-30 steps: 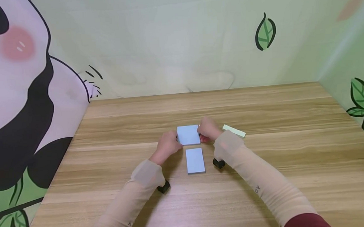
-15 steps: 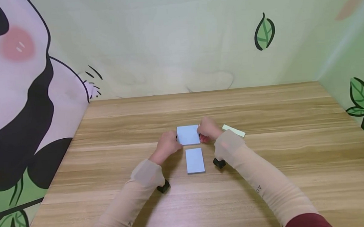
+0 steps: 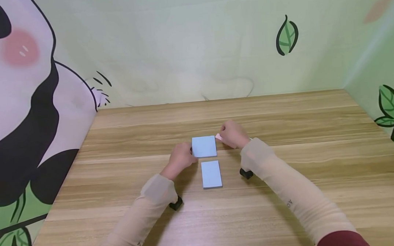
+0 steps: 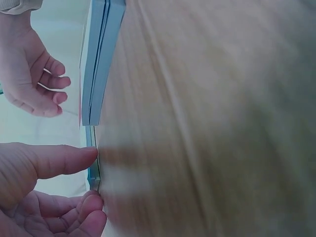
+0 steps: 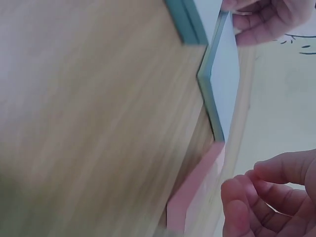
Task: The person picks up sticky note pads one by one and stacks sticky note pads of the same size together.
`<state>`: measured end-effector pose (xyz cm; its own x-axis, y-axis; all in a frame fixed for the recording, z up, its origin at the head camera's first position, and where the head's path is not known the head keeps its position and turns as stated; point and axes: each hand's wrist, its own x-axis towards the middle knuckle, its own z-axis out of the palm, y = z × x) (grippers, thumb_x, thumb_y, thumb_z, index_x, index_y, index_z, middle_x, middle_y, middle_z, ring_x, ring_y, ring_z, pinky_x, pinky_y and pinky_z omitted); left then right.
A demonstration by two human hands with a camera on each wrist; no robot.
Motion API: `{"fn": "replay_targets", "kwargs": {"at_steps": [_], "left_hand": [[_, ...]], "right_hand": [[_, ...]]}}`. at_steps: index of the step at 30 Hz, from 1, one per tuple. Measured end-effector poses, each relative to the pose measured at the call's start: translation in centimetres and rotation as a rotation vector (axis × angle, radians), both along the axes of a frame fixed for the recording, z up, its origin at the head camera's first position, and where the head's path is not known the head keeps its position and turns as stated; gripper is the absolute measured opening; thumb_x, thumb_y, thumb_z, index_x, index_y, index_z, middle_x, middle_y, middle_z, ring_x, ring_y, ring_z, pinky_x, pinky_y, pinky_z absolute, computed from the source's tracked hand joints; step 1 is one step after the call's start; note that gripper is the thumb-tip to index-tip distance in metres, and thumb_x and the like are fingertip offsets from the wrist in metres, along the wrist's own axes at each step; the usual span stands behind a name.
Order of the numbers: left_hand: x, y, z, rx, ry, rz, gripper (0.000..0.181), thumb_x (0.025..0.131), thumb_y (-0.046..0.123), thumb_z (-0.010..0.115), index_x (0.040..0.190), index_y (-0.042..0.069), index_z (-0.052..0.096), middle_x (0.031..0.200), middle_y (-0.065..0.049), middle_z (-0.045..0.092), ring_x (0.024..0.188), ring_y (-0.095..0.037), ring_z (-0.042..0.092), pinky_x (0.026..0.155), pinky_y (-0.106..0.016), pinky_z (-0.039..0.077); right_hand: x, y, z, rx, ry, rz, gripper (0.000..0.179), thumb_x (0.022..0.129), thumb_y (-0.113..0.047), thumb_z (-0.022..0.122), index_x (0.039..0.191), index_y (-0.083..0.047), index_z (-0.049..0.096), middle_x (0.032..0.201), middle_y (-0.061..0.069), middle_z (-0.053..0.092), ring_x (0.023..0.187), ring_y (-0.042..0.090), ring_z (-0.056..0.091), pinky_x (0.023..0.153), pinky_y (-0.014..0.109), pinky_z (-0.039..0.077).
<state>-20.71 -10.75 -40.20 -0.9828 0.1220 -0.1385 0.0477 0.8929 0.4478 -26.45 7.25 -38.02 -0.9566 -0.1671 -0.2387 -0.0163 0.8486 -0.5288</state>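
My left hand (image 3: 181, 155) pinches the left edge of a square light-blue sticky-note pad (image 3: 204, 146) lying flat on the table. Nearer to me lies a smaller blue rectangular pad (image 3: 211, 174), layered along its side in the left wrist view. Just right of the square pad sits a pink pad (image 5: 195, 192), mostly covered by my right hand (image 3: 234, 134) in the head view. That hand hovers over it with loosely bent fingers. In the right wrist view, its fingertips (image 5: 236, 190) stand apart from the pink pad and hold nothing visible.
The wood-grain table (image 3: 120, 177) reaches back to a pale green wall (image 3: 180, 46) printed with a panda and leaves. A pale strip of the green pad (image 3: 250, 138) barely shows behind my right wrist. Black wrist cameras (image 3: 246, 173) hang under both wrists.
My right hand has left the square pad's right edge and moved right and slightly away, uncovering part of the pink pad and hiding most of the green strip. My left hand stays put.
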Motion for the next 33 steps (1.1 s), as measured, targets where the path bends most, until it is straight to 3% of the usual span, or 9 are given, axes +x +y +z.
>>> {"fn": "replay_targets", "kwargs": {"at_steps": [5, 9, 17, 24, 33], "left_hand": [[0.2, -0.1, 0.1, 0.003, 0.002, -0.006, 0.019, 0.067, 0.012, 0.071, 0.075, 0.004, 0.055, 0.071, -0.005, 0.054, 0.063, -0.017, 0.046, 0.053, -0.023, 0.036], [0.5, 0.1, 0.4, -0.002, 0.004, -0.014, 0.022, 0.066, 0.014, 0.071, 0.074, 0.003, 0.054, 0.069, -0.006, 0.054, 0.062, -0.018, 0.045, 0.052, -0.024, 0.037], [0.9, 1.5, 1.8, 0.008, 0.009, -0.008, 0.044, 0.077, 0.02, 0.064, 0.113, -0.003, 0.053, 0.093, -0.011, 0.062, 0.082, -0.022, 0.055, 0.075, -0.034, 0.046], [0.9, 3.0, 2.6, 0.052, 0.01, -0.033, 0.035, 0.081, 0.017, 0.058, 0.111, 0.0, 0.056, 0.089, -0.007, 0.065, 0.078, -0.018, 0.058, 0.07, -0.028, 0.045], [0.6, 4.3, 2.5, 0.081, -0.02, -0.051, 0.031, 0.082, 0.014, 0.056, 0.109, 0.0, 0.058, 0.09, -0.008, 0.066, 0.073, -0.017, 0.058, 0.064, -0.024, 0.045]], "right_hand": [[-0.2, 1.2, 0.1, 0.014, 0.047, 0.007, 0.034, 0.083, -0.007, 0.045, 0.052, -0.012, 0.033, 0.046, -0.003, 0.024, 0.042, 0.01, 0.022, 0.04, 0.021, 0.02], [-0.2, 2.0, 0.1, 0.017, 0.07, 0.022, 0.032, 0.079, -0.003, 0.042, 0.05, -0.012, 0.033, 0.045, -0.004, 0.026, 0.042, 0.01, 0.023, 0.04, 0.021, 0.02], [-0.1, 2.8, 0.1, 0.044, 0.11, 0.055, 0.031, 0.076, -0.003, 0.044, 0.048, -0.013, 0.035, 0.044, -0.004, 0.03, 0.04, 0.009, 0.027, 0.039, 0.02, 0.022], [-0.1, 3.2, -0.4, 0.059, 0.113, 0.056, 0.018, 0.075, -0.004, 0.047, 0.06, -0.007, 0.055, 0.053, -0.002, 0.043, 0.049, 0.011, 0.038, 0.044, 0.021, 0.029], [-0.1, 2.9, -0.9, 0.042, 0.08, 0.053, 0.015, 0.079, -0.008, 0.049, 0.068, -0.005, 0.06, 0.062, 0.002, 0.051, 0.057, 0.013, 0.043, 0.048, 0.021, 0.032]]}}
